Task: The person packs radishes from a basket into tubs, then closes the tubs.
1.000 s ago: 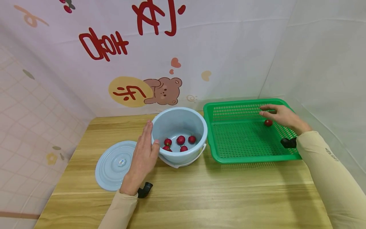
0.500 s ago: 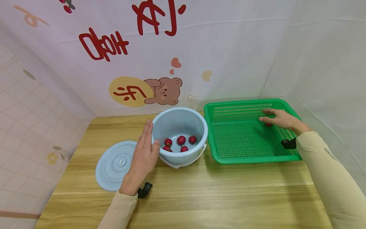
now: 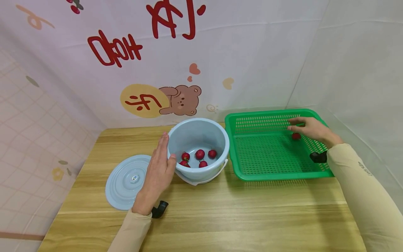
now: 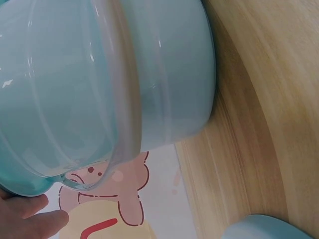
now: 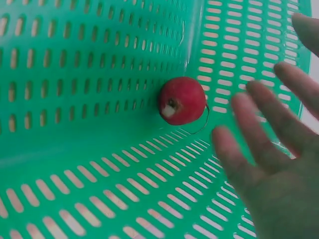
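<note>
My left hand (image 3: pixel 158 171) lies with straight fingers against the left side of a light blue bucket (image 3: pixel 217 170). In the left wrist view its fingertips (image 4: pixel 47 224) are right at the bucket's rim. Several small red radishes lie on the bucket's floor, one radish (image 3: pixel 199 154) near the middle. On the right, my right hand (image 3: pixel 313 130) hovers over a green plastic basket (image 3: pixel 261 176), fingers apart and holding nothing. A single red radish (image 5: pixel 182 100), with a thin root and pale cut top, sits on the basket's floor by a corner, a short gap from the fingers.
A round light blue lid (image 3: pixel 126 185) rests on the wooden table (image 3: pixel 220 217), left of the bucket and partly behind my left hand. The bucket's white handle (image 3: pixel 220 170) hangs down at its front. A printed cloth wall (image 3: pixel 258 56) stands behind.
My right hand dipped over the radish in the basket, partly covering it, then rose again without it. The left hand and the bucket have stayed in place.
</note>
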`<state>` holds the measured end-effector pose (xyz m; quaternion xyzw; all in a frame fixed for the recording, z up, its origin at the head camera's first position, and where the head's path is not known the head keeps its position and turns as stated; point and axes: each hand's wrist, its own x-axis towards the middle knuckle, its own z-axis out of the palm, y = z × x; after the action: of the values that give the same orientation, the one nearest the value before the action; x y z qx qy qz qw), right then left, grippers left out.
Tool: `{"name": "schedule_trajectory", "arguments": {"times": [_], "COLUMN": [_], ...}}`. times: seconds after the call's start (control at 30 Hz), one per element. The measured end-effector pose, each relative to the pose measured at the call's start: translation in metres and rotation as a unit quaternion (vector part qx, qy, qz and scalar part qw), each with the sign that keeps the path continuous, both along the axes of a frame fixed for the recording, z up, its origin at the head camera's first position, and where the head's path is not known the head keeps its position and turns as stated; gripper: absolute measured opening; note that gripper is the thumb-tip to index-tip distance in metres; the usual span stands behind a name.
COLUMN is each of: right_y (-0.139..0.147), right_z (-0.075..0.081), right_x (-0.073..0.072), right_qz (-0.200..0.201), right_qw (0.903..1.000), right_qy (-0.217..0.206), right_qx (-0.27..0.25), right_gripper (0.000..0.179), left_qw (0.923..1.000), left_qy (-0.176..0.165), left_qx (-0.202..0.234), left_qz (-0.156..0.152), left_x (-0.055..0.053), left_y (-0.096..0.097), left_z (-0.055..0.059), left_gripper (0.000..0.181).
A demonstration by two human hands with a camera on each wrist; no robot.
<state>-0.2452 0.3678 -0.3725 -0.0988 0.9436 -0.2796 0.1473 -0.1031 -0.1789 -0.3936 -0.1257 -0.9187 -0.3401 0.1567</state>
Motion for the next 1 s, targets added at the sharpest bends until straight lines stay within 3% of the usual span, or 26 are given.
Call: {"name": "schedule_trajectory", "arguments": {"times": [0.2,0.43,0.63,1.0], "right_y": [0.0018,0.004,0.0057,0.0009], "right_z": [-0.0006,-0.0004,-0.0011,-0.0037], "right_x": [0.0017,-0.0002,0.0005,0.0027], "right_qz": [0.004,0.006,0.001,0.043], "right_qw": [0.9986,0.9985,0.9991,0.9972], "right_qy": [-0.052,-0.046,-0.043,-0.059], "right_qx": [0.014,0.027,0.006,-0.015], "right_gripper": [0.072,0.069,0.067,0.068], "left_qw": [1.0,1.0,1.0,1.0], "left_qy": [0.002,0.006,0.007,0.003], "left_qx": [0.004,0.002,0.003,0.005], "left_qz": [-0.002,-0.001,-0.001,-0.002], "left_x": [0.0007,0.0003,0.0007,0.0001], "left_y": [0.0003,0.0007,0.0009,0.0001], "left_z": [0.0014,0.0014,0.0013,-0.0004], "left_gripper": [0.066,0.065,0.065,0.066]}}
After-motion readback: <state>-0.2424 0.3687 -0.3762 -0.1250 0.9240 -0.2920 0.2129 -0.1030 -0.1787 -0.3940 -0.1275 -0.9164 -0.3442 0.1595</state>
